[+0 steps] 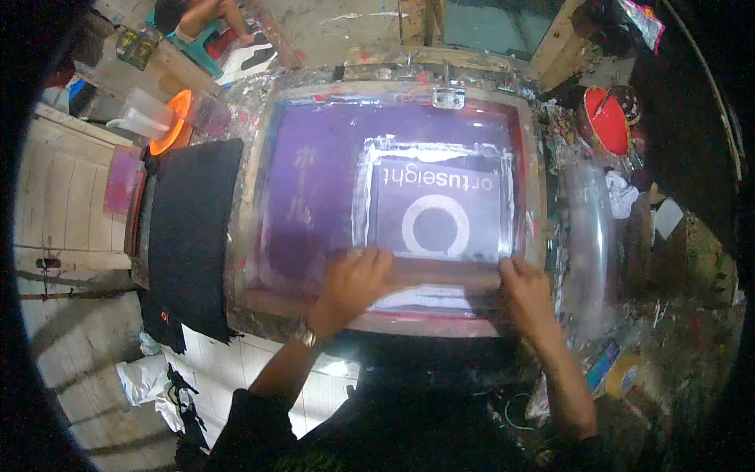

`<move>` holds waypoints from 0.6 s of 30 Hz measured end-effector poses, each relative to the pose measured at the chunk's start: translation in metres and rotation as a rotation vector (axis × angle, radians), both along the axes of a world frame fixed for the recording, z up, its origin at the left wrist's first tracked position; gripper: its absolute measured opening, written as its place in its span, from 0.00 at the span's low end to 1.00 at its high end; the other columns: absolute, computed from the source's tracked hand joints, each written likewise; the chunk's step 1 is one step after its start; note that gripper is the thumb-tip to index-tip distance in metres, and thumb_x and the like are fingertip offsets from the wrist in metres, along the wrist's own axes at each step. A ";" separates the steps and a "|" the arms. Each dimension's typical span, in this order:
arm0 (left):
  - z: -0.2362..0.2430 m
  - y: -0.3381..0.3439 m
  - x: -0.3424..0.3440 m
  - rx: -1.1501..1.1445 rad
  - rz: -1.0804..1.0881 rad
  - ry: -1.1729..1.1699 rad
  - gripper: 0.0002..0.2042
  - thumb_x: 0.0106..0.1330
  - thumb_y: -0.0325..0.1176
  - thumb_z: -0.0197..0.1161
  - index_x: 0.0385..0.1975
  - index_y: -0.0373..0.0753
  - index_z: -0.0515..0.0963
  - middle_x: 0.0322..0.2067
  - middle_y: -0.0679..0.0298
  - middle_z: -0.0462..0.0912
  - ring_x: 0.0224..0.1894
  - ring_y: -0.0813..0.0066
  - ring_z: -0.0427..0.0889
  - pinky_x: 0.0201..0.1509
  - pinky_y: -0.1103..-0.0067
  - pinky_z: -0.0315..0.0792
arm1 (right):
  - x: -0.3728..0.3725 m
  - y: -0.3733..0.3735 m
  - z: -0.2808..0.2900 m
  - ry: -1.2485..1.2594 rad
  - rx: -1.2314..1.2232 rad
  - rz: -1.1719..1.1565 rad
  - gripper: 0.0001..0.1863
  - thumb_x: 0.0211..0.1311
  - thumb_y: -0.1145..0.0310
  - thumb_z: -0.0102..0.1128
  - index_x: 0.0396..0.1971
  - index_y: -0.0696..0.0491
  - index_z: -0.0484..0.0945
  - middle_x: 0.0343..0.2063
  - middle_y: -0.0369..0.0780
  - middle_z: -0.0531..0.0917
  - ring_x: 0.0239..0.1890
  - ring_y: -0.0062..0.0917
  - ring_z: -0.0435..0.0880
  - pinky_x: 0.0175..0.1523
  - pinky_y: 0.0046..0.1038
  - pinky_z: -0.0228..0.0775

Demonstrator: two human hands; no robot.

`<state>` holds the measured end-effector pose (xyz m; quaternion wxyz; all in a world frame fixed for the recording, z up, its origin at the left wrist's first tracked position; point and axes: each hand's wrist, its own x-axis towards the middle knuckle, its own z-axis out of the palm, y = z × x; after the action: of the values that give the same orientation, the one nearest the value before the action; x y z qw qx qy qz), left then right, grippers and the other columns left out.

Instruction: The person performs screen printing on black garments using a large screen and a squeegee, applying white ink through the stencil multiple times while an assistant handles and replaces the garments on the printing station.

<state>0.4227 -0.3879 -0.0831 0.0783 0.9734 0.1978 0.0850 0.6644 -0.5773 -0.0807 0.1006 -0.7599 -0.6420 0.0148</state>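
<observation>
A wooden-framed printing screen with purple mesh lies flat before me. Its window carries a pale ring and lettering, with white ink smeared around the border. Across the near part of the window runs a squeegee, a long brownish bar. At its left end my left hand is closed over it, fingers curled. My right hand pinches the right end, beside the screen's right side. White ink shows on the mesh just nearer than the bar. The squeegee's lower edge is hidden.
Left of the screen lies a stack of black cloth. Beyond it are an orange dish and clear plastic containers. A tub of red ink stands at the far right. A metal hinge sits at the screen's far edge. Another person's leg shows far left.
</observation>
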 end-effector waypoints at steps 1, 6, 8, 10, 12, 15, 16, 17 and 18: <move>0.006 -0.017 -0.013 -0.010 -0.016 0.012 0.20 0.55 0.50 0.66 0.36 0.40 0.71 0.30 0.59 0.76 0.34 0.59 0.79 0.36 0.68 0.74 | -0.017 -0.016 0.003 0.101 -0.023 0.002 0.19 0.44 0.68 0.69 0.31 0.54 0.67 0.27 0.44 0.73 0.29 0.46 0.77 0.31 0.42 0.70; 0.012 -0.054 -0.054 -0.153 0.077 -0.040 0.26 0.49 0.49 0.71 0.42 0.38 0.73 0.37 0.58 0.76 0.44 0.59 0.76 0.52 0.66 0.71 | -0.052 -0.051 0.017 0.148 -0.117 -0.121 0.22 0.43 0.62 0.72 0.33 0.54 0.69 0.30 0.42 0.74 0.33 0.43 0.78 0.37 0.40 0.71; 0.005 -0.052 -0.075 -0.360 0.189 -0.252 0.28 0.46 0.48 0.74 0.42 0.38 0.73 0.37 0.59 0.76 0.46 0.60 0.75 0.56 0.65 0.67 | -0.059 -0.047 0.019 0.009 0.012 -0.085 0.23 0.43 0.61 0.72 0.36 0.55 0.71 0.32 0.42 0.75 0.37 0.40 0.77 0.43 0.41 0.68; -0.004 -0.047 -0.098 -0.232 0.298 -0.359 0.29 0.42 0.47 0.76 0.41 0.37 0.75 0.38 0.57 0.76 0.48 0.60 0.73 0.62 0.62 0.62 | -0.069 -0.037 0.018 -0.043 0.139 -0.088 0.23 0.46 0.58 0.70 0.38 0.54 0.72 0.34 0.42 0.76 0.41 0.37 0.77 0.49 0.43 0.64; -0.014 -0.041 -0.119 0.057 0.307 -0.370 0.27 0.41 0.49 0.76 0.37 0.37 0.76 0.37 0.59 0.76 0.46 0.60 0.73 0.62 0.61 0.61 | -0.086 -0.024 0.015 -0.072 0.302 -0.118 0.20 0.51 0.56 0.67 0.37 0.53 0.74 0.37 0.41 0.77 0.44 0.35 0.77 0.56 0.47 0.59; -0.022 -0.034 -0.134 0.123 0.287 -0.213 0.26 0.39 0.52 0.75 0.30 0.38 0.78 0.34 0.63 0.77 0.41 0.61 0.74 0.62 0.59 0.56 | -0.113 -0.011 0.013 -0.066 0.333 -0.057 0.22 0.52 0.49 0.66 0.37 0.52 0.75 0.36 0.41 0.77 0.41 0.34 0.76 0.55 0.47 0.56; -0.023 -0.031 -0.134 0.146 0.305 -0.238 0.26 0.38 0.54 0.74 0.28 0.38 0.79 0.32 0.64 0.77 0.40 0.62 0.74 0.63 0.59 0.55 | -0.118 -0.010 0.014 -0.046 0.386 -0.117 0.24 0.49 0.48 0.67 0.37 0.53 0.75 0.36 0.40 0.77 0.41 0.33 0.76 0.54 0.45 0.55; -0.022 -0.029 -0.133 0.167 0.294 -0.243 0.25 0.38 0.55 0.74 0.27 0.39 0.79 0.31 0.65 0.77 0.39 0.64 0.74 0.63 0.58 0.54 | -0.123 -0.009 0.015 -0.059 0.413 -0.126 0.26 0.47 0.48 0.68 0.38 0.53 0.76 0.36 0.40 0.77 0.40 0.33 0.75 0.54 0.44 0.54; -0.018 -0.027 -0.131 0.182 0.263 -0.246 0.25 0.37 0.56 0.73 0.25 0.39 0.79 0.30 0.66 0.77 0.38 0.65 0.74 0.63 0.57 0.53 | -0.126 -0.011 0.016 -0.070 0.471 -0.130 0.28 0.45 0.47 0.69 0.39 0.53 0.76 0.36 0.39 0.76 0.40 0.32 0.74 0.53 0.43 0.53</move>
<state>0.2914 -0.4153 -0.1012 0.0018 0.9246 0.3036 0.2301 0.5382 -0.5880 -0.0646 0.2536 -0.7554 -0.5804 -0.1682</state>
